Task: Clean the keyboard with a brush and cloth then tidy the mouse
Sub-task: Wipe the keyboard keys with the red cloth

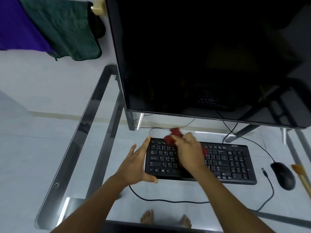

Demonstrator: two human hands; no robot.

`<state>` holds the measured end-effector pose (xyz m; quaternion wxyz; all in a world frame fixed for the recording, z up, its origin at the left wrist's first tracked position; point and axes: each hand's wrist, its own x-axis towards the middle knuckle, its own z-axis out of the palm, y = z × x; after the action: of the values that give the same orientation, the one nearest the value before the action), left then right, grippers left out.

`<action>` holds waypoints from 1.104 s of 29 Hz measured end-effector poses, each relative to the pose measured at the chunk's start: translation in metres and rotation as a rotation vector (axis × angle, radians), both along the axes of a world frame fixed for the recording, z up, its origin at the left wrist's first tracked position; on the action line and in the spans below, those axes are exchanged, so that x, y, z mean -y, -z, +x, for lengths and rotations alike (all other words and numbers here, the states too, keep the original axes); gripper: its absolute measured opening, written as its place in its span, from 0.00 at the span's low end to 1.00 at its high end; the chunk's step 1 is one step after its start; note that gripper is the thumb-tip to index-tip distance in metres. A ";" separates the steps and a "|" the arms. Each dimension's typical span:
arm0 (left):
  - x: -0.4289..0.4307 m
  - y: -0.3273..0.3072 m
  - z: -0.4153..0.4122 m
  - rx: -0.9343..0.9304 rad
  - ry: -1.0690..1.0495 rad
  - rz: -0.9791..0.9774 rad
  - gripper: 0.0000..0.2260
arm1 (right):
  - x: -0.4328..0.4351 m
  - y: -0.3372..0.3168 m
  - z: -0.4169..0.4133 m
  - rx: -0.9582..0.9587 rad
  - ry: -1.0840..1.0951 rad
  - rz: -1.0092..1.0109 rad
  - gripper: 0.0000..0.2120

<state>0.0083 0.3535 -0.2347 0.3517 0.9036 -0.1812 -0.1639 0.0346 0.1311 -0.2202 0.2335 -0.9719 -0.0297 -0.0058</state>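
A black keyboard (227, 162) lies on the glass desk in front of the monitor. My left hand (136, 163) clasps its left end, fingers along the far edge and thumb under the near edge. My right hand (190, 152) presses a red cloth (173, 135) onto the keys left of the middle; the cloth is blurred and pokes out past my fingers. A black mouse (283, 175) sits to the right of the keyboard, its cable looping toward me. At the right edge lies a brush (299, 174) with a pale handle.
A large dark monitor (202, 61) stands close behind the keyboard on metal legs. Cables run across the glass desk (94, 148), one ending in a loose USB plug (264, 171). Purple and green cloths hang at top left. My bare feet show through the glass.
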 end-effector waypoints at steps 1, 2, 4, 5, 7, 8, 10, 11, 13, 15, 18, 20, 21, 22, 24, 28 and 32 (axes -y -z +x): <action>0.000 -0.001 -0.001 0.004 -0.009 0.002 0.63 | 0.013 0.001 0.004 0.018 0.146 -0.056 0.16; 0.001 -0.002 -0.001 0.005 -0.015 0.000 0.63 | 0.018 0.004 0.007 0.005 0.288 -0.102 0.15; 0.002 -0.004 -0.001 -0.005 -0.021 0.007 0.63 | 0.003 0.006 0.007 -0.042 0.376 -0.130 0.16; 0.002 -0.004 -0.001 -0.011 -0.022 0.010 0.63 | -0.013 0.007 0.004 -0.057 0.311 -0.106 0.18; 0.002 0.000 0.000 -0.007 -0.007 0.010 0.65 | -0.051 0.003 -0.005 -0.065 0.104 -0.016 0.22; 0.001 0.003 0.000 -0.008 -0.003 0.012 0.65 | -0.063 0.001 -0.011 -0.077 -0.026 -0.011 0.23; 0.000 0.005 0.000 -0.018 -0.015 0.016 0.64 | -0.060 -0.001 -0.016 -0.050 -0.219 -0.022 0.25; 0.001 0.004 0.000 -0.029 -0.020 0.012 0.64 | -0.045 -0.001 -0.014 -0.011 -0.224 -0.032 0.25; 0.002 -0.002 0.000 -0.022 -0.032 -0.006 0.63 | -0.007 0.005 -0.005 0.034 -0.005 -0.070 0.23; 0.002 -0.008 -0.001 -0.019 -0.039 -0.003 0.62 | 0.011 0.011 0.000 0.020 0.294 -0.106 0.20; 0.001 -0.006 -0.002 0.005 -0.039 0.004 0.63 | -0.034 0.015 -0.012 0.020 0.309 -0.059 0.21; 0.000 0.000 -0.001 0.039 -0.009 -0.004 0.63 | -0.069 0.012 -0.029 -0.012 0.145 0.010 0.21; -0.001 0.005 -0.001 0.058 0.004 0.003 0.63 | -0.078 0.009 -0.037 -0.012 -0.001 0.002 0.22; -0.001 0.007 -0.001 0.066 0.013 0.010 0.63 | -0.079 0.005 -0.045 -0.026 -0.160 -0.033 0.23; -0.001 0.006 -0.001 0.035 0.004 0.006 0.64 | -0.051 -0.002 -0.046 -0.093 -0.308 0.038 0.21; 0.000 -0.003 -0.002 0.007 -0.023 -0.016 0.64 | 0.017 0.011 -0.041 0.036 0.017 0.005 0.16; -0.001 0.002 -0.001 0.033 0.001 -0.013 0.64 | -0.031 0.012 -0.054 0.044 0.082 0.014 0.23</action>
<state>0.0077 0.3548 -0.2372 0.3544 0.9039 -0.1882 -0.1482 -0.0195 0.1624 -0.2317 0.2390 -0.9703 0.0051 -0.0368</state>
